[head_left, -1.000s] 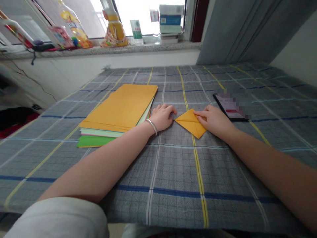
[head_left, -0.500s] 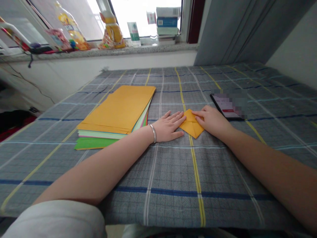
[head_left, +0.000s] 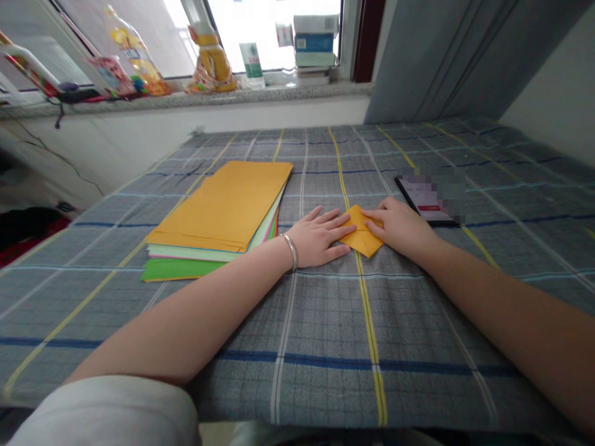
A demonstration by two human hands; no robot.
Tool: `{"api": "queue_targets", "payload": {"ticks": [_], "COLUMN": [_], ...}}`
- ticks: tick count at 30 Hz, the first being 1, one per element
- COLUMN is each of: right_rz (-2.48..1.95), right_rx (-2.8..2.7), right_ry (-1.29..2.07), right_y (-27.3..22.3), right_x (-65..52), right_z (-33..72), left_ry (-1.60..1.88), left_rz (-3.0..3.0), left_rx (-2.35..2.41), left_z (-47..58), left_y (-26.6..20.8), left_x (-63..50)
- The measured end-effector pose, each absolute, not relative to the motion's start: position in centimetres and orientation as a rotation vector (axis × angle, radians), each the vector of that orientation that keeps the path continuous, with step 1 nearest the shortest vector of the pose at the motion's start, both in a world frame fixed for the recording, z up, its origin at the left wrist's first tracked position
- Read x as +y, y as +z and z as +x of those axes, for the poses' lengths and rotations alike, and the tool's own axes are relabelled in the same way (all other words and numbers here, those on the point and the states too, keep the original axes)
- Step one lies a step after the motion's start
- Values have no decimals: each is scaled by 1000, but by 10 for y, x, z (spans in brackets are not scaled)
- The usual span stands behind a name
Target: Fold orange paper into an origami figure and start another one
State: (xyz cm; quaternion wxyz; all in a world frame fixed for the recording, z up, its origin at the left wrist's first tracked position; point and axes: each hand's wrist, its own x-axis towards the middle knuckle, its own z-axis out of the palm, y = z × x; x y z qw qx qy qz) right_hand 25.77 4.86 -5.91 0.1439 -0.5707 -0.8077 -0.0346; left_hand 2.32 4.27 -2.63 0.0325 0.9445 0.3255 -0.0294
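A small piece of orange paper, folded into a kite-like diamond with crease lines, lies on the checked cloth. My left hand rests flat with fingers spread, its fingertips over the paper's left edge; a silver bangle circles that wrist. At the right edge of the paper, my right hand has its thumb and index finger on the fold in a pinch, the other fingers curled under. Beside my left forearm sits a stack of coloured paper, orange on top, with green and white sheets below.
A tablet or phone, partly blurred, lies beyond my right hand. The grey checked cloth covers the table. On the windowsill stand bottles, a green-and-white tube and stacked boxes.
My left hand has slid slightly right, its fingers reaching further over the folded paper. My right hand has hardly moved.
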Motion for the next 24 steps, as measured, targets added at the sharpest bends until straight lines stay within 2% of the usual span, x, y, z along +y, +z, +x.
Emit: {"api": "queue_targets", "payload": {"ticks": [13,24], "right_rz": [-1717,-1616], "right_rx": [-2350,-2485], "right_ry": [-64,216], "right_y": [-51,-43], "right_x": [45,59], "right_z": [259,293], "left_ry": [-108,-75], "left_rz": [2972,2925], "left_rx": [1093,1108], "left_z": [11,7], "left_y": [-5,-6], "left_x": [42,47]}}
